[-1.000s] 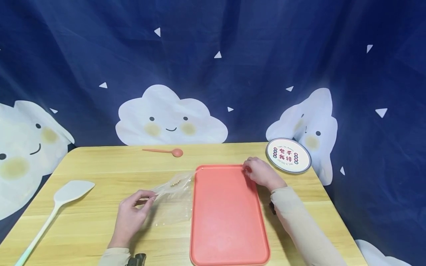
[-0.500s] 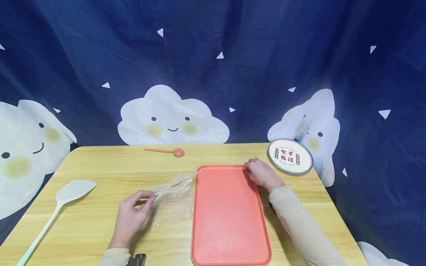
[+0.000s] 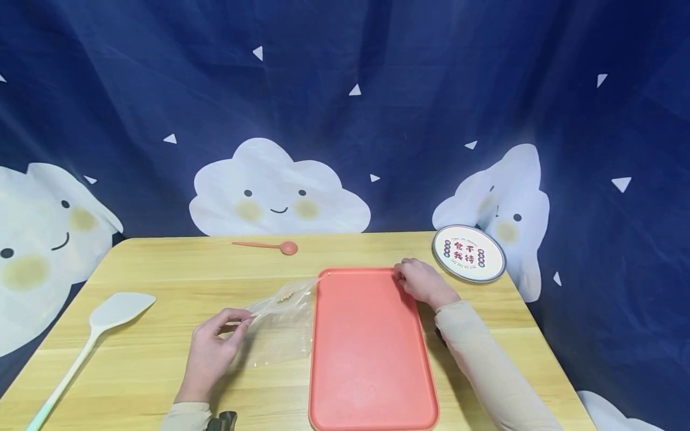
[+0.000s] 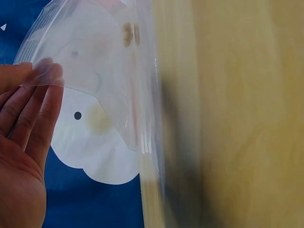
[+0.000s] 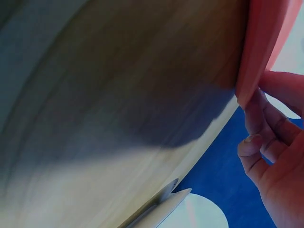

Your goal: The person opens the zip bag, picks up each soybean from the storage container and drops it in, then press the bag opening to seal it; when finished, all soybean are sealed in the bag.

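Between thumb and fingertips, my left hand (image 3: 212,350) pinches the edge of a clear zip bag (image 3: 283,335), raising that side off the table. A small cluster of beige bits (image 3: 286,297) shows in the bag, which the left wrist view shows as rounded lumps (image 4: 127,35). The bag's other end lies against the left side of a red rectangular tray (image 3: 372,353). My right hand (image 3: 423,282) grips the tray's far right corner; in the right wrist view the thumb and fingers (image 5: 278,126) close on its rim. A tiny pale dot (image 3: 329,273) sits at the tray's far left corner.
A red spoon (image 3: 288,248) lies near the table's back edge. At the back right stands an oval plate (image 3: 469,254) with red characters. A white spatula (image 3: 115,311) with a long handle lies on the left. A blue cloud-print curtain (image 3: 399,120) hangs behind.
Both hands keep their holds on the bag and the tray. The head view shifts very slightly; nothing else has visibly moved.
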`<state>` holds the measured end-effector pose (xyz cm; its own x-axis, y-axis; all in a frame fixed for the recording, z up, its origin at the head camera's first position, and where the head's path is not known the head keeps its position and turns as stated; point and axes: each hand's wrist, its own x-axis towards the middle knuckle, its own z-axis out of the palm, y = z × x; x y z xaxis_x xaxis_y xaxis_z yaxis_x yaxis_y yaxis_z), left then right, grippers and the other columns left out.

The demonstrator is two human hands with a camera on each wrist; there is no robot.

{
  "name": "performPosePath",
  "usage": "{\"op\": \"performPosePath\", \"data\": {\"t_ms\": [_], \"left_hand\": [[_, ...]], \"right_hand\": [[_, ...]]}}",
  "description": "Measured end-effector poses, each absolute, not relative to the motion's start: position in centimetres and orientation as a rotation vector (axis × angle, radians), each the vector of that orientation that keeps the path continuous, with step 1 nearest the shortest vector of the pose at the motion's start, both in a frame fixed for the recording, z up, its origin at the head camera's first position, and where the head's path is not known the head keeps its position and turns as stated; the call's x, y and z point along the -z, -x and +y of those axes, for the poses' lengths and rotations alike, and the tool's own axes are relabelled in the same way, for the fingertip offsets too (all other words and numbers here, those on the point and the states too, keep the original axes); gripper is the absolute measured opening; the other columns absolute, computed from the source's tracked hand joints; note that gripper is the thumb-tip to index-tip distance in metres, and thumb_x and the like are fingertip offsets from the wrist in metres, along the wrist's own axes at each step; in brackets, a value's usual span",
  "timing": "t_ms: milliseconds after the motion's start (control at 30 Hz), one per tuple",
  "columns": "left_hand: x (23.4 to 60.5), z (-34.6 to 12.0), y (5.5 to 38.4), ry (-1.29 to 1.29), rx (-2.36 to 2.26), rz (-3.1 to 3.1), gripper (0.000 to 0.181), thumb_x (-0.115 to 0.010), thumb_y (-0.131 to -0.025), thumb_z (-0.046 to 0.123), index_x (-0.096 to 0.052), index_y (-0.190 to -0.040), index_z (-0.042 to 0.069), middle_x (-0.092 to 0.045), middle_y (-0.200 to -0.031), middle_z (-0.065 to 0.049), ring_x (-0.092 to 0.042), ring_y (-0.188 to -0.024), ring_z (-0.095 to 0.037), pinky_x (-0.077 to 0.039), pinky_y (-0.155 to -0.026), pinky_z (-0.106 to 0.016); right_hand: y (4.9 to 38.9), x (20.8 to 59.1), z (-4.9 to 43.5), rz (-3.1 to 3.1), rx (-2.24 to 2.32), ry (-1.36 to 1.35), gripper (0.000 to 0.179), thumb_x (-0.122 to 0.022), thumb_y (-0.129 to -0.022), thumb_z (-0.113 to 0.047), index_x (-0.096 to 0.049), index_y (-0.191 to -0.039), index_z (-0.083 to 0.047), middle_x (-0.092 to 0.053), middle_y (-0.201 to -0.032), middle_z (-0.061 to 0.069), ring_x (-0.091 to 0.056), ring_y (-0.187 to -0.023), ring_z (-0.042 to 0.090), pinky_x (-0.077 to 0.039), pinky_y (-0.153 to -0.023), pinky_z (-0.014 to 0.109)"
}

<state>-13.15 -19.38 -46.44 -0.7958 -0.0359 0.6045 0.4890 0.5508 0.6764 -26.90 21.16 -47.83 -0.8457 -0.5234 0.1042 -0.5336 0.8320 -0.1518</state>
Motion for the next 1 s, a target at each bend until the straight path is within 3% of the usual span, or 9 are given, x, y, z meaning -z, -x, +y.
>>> {"op": "performPosePath", "data": {"t_ms": [167,333,700,867,1000], "left_hand": [[48.1,-20.2,13.7,0.368,1.206,-2.222,0.031,-0.075,-0.068,-0.024,-0.071,-0.082,0.003,-0.071,-0.082,-0.011,-0.067,-0.076,-0.012,-0.054,-0.068,-0.012],[48.4,-20.8,13.8,0.399,1.202,-2.232,0.03,-0.076,-0.071,-0.019,-0.072,-0.084,0.008,-0.072,-0.086,-0.006,-0.067,-0.079,-0.009,-0.055,-0.069,-0.014],[48.5,-20.9,13.7,0.382,1.213,-2.279,0.027,-0.076,-0.075,-0.015,-0.072,-0.086,0.009,-0.073,-0.089,-0.001,-0.066,-0.081,-0.005,-0.056,-0.07,-0.017],[48.3,-21.0,13.8,0.407,1.216,-2.287,0.027,-0.074,-0.076,-0.014,-0.071,-0.087,0.01,-0.072,-0.09,0.0,-0.068,-0.081,-0.014,-0.056,-0.071,-0.016],[46.3,-20.1,13.1,0.421,1.223,-2.279,0.025,-0.073,-0.075,-0.018,-0.071,-0.085,0.005,-0.073,-0.087,-0.006,-0.068,-0.079,-0.017,-0.056,-0.07,-0.015]], "right_hand": [[26.9,47.8,21.0,-2.984,-0.292,-0.822,0.016,-0.068,-0.081,0.003,-0.062,-0.078,-0.011,-0.056,-0.075,0.001,-0.058,-0.074,0.023,-0.053,-0.068,0.039],[26.7,47.5,20.8,-2.999,-0.436,-0.815,0.01,-0.069,-0.084,0.0,-0.068,-0.086,-0.01,-0.061,-0.079,-0.001,-0.061,-0.077,0.02,-0.054,-0.072,0.038],[25.2,45.5,18.1,-2.883,-0.666,-0.894,0.006,-0.074,-0.086,-0.005,-0.071,-0.09,-0.009,-0.054,-0.08,-0.006,-0.054,-0.074,0.013,-0.051,-0.069,0.031],[24.1,44.3,16.3,-2.773,-0.794,-0.96,0.009,-0.072,-0.087,-0.003,-0.071,-0.095,-0.009,-0.058,-0.086,-0.007,-0.058,-0.077,0.011,-0.054,-0.07,0.026],[23.3,43.2,14.4,-2.721,-0.912,-0.978,0.009,-0.07,-0.089,-0.006,-0.071,-0.096,-0.012,-0.059,-0.088,-0.009,-0.058,-0.079,0.009,-0.055,-0.07,0.027]]}}
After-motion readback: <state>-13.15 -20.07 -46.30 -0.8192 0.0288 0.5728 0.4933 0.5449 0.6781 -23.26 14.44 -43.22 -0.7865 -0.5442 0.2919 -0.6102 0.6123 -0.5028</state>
